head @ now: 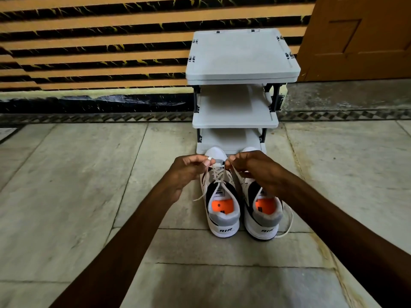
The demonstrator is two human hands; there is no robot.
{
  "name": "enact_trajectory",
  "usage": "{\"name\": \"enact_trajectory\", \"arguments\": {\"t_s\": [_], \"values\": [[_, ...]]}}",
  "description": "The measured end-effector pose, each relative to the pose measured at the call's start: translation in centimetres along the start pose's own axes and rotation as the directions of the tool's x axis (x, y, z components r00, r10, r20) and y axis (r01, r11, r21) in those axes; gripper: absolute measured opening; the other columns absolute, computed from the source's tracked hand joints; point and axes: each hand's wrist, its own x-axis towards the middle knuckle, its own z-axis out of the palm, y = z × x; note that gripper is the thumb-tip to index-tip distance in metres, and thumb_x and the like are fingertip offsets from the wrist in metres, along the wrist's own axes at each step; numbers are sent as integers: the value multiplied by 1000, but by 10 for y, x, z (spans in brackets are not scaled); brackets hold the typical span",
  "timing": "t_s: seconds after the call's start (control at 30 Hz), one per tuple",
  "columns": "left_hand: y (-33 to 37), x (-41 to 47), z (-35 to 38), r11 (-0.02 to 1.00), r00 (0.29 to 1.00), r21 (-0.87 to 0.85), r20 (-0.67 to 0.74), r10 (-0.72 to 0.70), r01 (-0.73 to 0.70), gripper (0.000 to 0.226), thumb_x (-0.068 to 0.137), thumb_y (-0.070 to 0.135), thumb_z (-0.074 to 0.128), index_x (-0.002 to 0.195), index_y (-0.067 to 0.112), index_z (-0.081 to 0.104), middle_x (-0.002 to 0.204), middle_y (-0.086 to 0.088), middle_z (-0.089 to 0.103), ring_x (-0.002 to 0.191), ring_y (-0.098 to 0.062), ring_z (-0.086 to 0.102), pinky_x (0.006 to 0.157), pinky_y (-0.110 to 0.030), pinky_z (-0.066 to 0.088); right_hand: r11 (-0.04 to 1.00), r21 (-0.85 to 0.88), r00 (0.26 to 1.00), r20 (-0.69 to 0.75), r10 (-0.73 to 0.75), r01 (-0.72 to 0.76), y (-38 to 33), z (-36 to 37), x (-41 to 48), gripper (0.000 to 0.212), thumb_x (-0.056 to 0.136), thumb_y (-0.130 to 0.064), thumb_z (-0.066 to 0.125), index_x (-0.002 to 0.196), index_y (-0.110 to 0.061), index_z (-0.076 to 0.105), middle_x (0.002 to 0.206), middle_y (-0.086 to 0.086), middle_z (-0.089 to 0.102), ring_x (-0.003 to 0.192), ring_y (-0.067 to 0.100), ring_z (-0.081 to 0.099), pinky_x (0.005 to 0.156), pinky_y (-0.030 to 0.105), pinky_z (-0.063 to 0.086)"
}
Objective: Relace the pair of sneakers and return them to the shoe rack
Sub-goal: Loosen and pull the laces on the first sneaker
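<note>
Two white, grey and black sneakers with orange insoles stand side by side on the floor, heels toward me: the left sneaker (222,210) and the right sneaker (264,218). A white lace (216,176) criss-crosses the left sneaker's eyelets near the toe. My left hand (189,172) pinches one lace end above the toe, and my right hand (253,170) pinches the other end. A loose lace (289,221) trails off the right sneaker's outer side. The grey three-shelf shoe rack (235,121) stands just beyond the toes, against the wall.
The floor (89,185) is pale stone tile. A striped orange and black wall (100,52) runs behind the rack, and a brown wooden door (360,36) is at the back right.
</note>
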Motion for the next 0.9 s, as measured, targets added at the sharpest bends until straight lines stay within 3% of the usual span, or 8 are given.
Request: {"name": "enact_trajectory", "arguments": {"t_s": [0.07, 0.17, 0.27, 0.37, 0.43, 0.53, 0.7, 0.9], "values": [[-7, 2, 4, 998, 999, -69, -42, -5, 2, 15, 90, 14, 63, 101, 14, 72, 84, 13, 73, 82, -1, 62, 71, -17, 47, 996, 90, 999, -34, -1, 4, 4, 4, 5, 25, 92, -14, 63, 70, -19, 75, 97, 12, 69, 95, 22, 60, 103, 40, 46], [-15, 6, 12, 987, 994, -162, -103, -18, 1, 22, 89, 13, 64, 110, 8, 70, 90, 9, 74, 84, -3, 62, 72, -17, 48, 992, 124, 998, -66, -15, 23, 9, 8, 12, 16, 92, -11, 62, 86, -15, 76, 101, 16, 71, 99, 25, 64, 101, 38, 51], [-20, 10, 20, 983, 990, -184, -139, -2, -24, 27, 88, 12, 66, 113, 4, 69, 95, 0, 73, 81, -4, 65, 72, -18, 51, 975, 223, 996, -85, 2, 17, 11, 12, 16, 17, 94, -9, 59, 104, -2, 72, 106, 18, 73, 98, 25, 69, 86, 31, 57], [-22, 14, 27, 984, 972, -162, -235, 30, -69, 27, 84, 4, 69, 111, 0, 69, 96, -11, 73, 73, -4, 70, 62, -16, 52, 970, 242, 985, -163, 55, -14, 11, 17, 18, 18, 94, -9, 60, 106, -1, 70, 95, 15, 74, 83, 21, 69, 66, 24, 57], [-26, 18, 30, 994, 945, -36, -314, 86, -102, 27, 80, 6, 73, 107, 3, 72, 96, -13, 75, 77, -11, 71, 66, -17, 53, 975, 221, 975, -210, 69, -22, 14, 20, 21, 17, 94, -10, 61, 103, 0, 71, 85, 12, 72, 70, 18, 66, 57, 21, 54], [-30, 19, 33, 970, 915, 195, -347, 206, -144, 26, 76, 10, 78, 102, 9, 74, 83, -8, 75, 69, -5, 68, 68, -11, 53, 976, 218, 970, -231, 70, -19, 20, 21, 25, 15, 92, -10, 64, 98, 2, 71, 74, 13, 68, 56, 15, 62, 48, 20, 50], [-33, 17, 38, 882, 916, 406, -208, 342, -237, 29, 77, 13, 77, 104, 17, 70, 74, 2, 74, 67, 4, 66, 69, -10, 50, 993, 116, 971, -234, 52, -25, 27, 22, 30, 18, 90, -17, 67, 80, -3, 71, 67, 17, 63, 45, 17, 49, 38, 19, 38], [-34, 15, 35, 753, 905, 577, -55, 421, -316, 33, 82, 27, 71, 113, 22, 62, 83, -1, 75, 79, -15, 69, 74, -32, 56, 990, 103, 982, -151, 114, -99, 23, 18, 35, 20, 90, 5, 54, 78, -2, 68, 66, 13, 62, 51, 16, 53, 45, 20, 43]]}}
